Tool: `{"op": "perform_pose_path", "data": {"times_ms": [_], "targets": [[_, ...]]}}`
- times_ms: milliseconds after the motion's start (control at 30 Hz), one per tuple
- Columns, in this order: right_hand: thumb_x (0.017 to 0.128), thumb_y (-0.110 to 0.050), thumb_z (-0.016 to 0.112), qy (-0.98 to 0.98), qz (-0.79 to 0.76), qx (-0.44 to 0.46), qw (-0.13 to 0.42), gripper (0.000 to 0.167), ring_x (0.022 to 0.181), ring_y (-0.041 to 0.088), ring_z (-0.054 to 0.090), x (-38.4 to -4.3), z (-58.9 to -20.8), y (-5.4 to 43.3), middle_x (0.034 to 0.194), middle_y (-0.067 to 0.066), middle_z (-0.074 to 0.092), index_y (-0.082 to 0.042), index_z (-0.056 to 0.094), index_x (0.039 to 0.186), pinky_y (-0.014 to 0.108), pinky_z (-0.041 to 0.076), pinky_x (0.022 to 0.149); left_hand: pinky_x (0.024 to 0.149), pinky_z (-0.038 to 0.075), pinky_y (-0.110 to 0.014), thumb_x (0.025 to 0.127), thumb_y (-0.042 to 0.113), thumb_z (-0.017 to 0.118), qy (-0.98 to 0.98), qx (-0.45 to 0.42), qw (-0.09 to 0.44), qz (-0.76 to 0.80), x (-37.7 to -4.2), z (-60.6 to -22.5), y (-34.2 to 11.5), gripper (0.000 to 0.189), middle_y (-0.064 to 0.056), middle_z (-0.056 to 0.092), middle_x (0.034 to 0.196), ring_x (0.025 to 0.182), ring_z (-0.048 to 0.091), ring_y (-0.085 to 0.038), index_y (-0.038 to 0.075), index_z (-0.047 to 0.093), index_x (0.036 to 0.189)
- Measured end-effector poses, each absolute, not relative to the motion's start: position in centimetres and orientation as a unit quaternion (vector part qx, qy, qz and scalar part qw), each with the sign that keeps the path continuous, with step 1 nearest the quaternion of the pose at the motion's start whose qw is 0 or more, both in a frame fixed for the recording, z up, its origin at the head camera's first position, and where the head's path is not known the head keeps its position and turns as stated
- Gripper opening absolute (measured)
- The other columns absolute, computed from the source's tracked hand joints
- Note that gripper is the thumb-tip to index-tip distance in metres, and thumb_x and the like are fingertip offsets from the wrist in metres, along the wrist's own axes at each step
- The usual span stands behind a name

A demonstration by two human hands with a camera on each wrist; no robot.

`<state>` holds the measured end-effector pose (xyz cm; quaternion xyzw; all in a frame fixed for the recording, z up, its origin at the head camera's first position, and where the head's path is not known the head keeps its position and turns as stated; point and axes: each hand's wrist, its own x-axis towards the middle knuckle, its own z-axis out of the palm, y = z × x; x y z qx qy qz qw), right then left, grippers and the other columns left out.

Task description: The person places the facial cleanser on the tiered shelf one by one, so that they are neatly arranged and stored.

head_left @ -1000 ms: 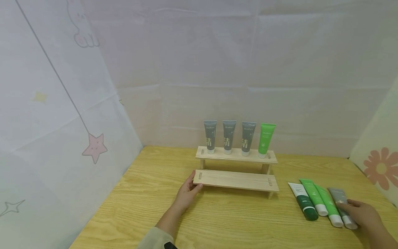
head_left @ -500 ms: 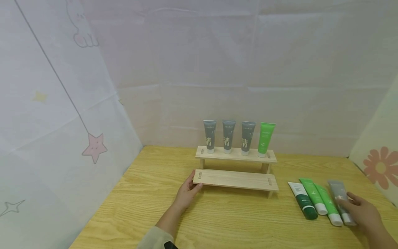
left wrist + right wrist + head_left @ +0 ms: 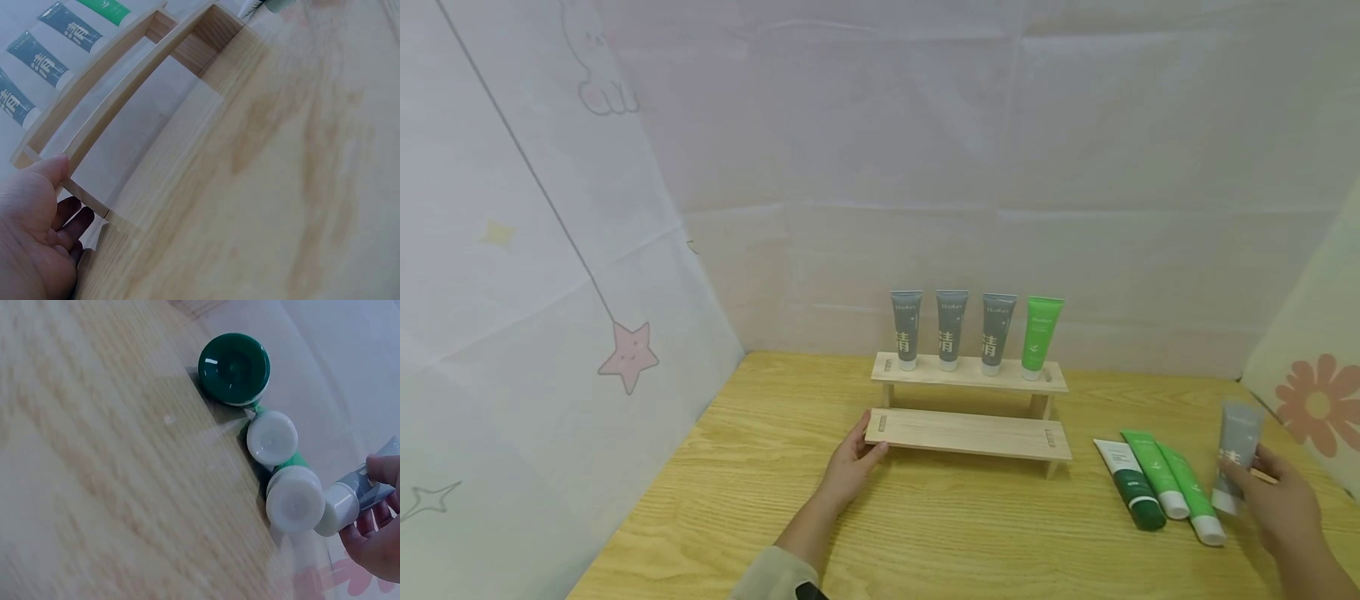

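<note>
My left hand grips the left end of the lower wooden shelf, thumb on its front edge in the left wrist view. My right hand holds a grey squeeze tube between thumb and fingers, its white cap pointing down and the tube tilted upright. Left of that hand lie a white and dark green tube and two bright green tubes, side by side on the table. On the upper shelf stand several grey tubes and one green tube, caps down.
The wood-grain table reaches back to a pale cloth backdrop. More printed cloth hangs along the left side and the right side, where a red flower shows.
My right hand has raised the grey tube off the table, away from the green tubes, and tipped it toward upright. My left hand stays on the lower shelf.
</note>
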<state>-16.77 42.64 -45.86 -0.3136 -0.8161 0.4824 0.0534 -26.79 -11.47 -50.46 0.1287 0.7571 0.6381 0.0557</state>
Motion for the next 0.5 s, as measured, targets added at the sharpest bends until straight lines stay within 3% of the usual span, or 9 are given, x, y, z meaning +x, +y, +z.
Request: {"op": "perform_pose_path", "data": {"times_ms": [133, 200, 267, 367, 500], "targets": [[0.095, -0.049, 0.056, -0.811, 0.489, -0.313, 0.076, 0.090, 0.124, 0.046, 0.038, -17.1, -45.5, 42.3, 0.162, 0.025, 0.014, -0.006, 0.007, 0.157, 0.011, 0.041, 0.056, 0.111, 0.041, -0.051, 0.100, 0.029, 0.058, 0.760, 0.132, 0.054, 0.634, -26.9, -50.6, -11.5, 0.075, -0.022, 0.031, 0.157, 0.138, 0.041, -0.040, 0.008, 0.014, 0.158], [0.094, -0.048, 0.058, -0.808, 0.493, -0.308, 0.092, 0.088, 0.113, 0.032, 0.047, -17.1, -45.3, 42.1, 0.156, 0.019, 0.030, -0.009, 0.010, 0.158, 0.010, 0.041, 0.056, 0.111, 0.041, -0.051, 0.100, 0.029, 0.058, 0.761, 0.129, 0.054, 0.634, -26.8, -50.5, -11.5, 0.075, -0.022, 0.031, 0.157, 0.138, 0.042, -0.039, 0.009, 0.014, 0.158], [0.094, -0.044, 0.061, -0.802, 0.508, -0.293, 0.116, 0.086, 0.098, 0.010, 0.055, -17.1, -45.3, 41.8, 0.134, 0.003, 0.052, -0.013, 0.013, 0.158, 0.010, 0.043, 0.057, 0.111, 0.041, -0.051, 0.099, 0.029, 0.058, 0.761, 0.126, 0.054, 0.634, -26.8, -50.5, -11.5, 0.075, -0.021, 0.032, 0.157, 0.137, 0.043, -0.039, 0.010, 0.015, 0.158], [0.092, -0.032, 0.068, -0.783, 0.546, -0.253, 0.156, 0.072, 0.077, -0.015, 0.047, -17.0, -45.2, 41.4, 0.095, -0.027, 0.050, -0.029, 0.028, 0.153, 0.009, 0.047, 0.058, 0.111, 0.041, -0.051, 0.100, 0.028, 0.058, 0.762, 0.126, 0.054, 0.632, -26.7, -50.4, -11.5, 0.075, -0.022, 0.032, 0.156, 0.136, 0.044, -0.038, 0.009, 0.014, 0.158], [0.090, -0.024, 0.072, -0.772, 0.572, -0.211, 0.180, 0.053, 0.073, -0.017, 0.048, -17.1, -44.9, 40.5, 0.082, -0.037, 0.048, -0.044, 0.042, 0.128, 0.010, 0.049, 0.058, 0.110, 0.041, -0.051, 0.100, 0.027, 0.057, 0.762, 0.130, 0.055, 0.632, -26.7, -50.5, -11.5, 0.075, -0.023, 0.031, 0.157, 0.135, 0.045, -0.039, 0.008, 0.013, 0.158]]}}
